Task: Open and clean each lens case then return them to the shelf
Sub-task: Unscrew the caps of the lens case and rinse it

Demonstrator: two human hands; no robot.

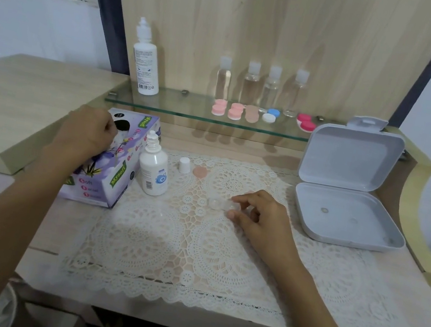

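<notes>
Uncapped solution bottle (152, 174): tissue box (117, 178) at its left, left hand (88, 130) curled atop, grasp unclear; cap (184, 165) and peach lid (200, 172) just right; right hand (259, 219) pinches clear lens case (215, 202) beyond

The tissue box (111, 163) by the desk's left edge is showing "Mysoft" in green banners on its top and side, and "Soft" in red below. Print on both white bottles (153, 173) (145, 66) is staying too small to read.
</notes>
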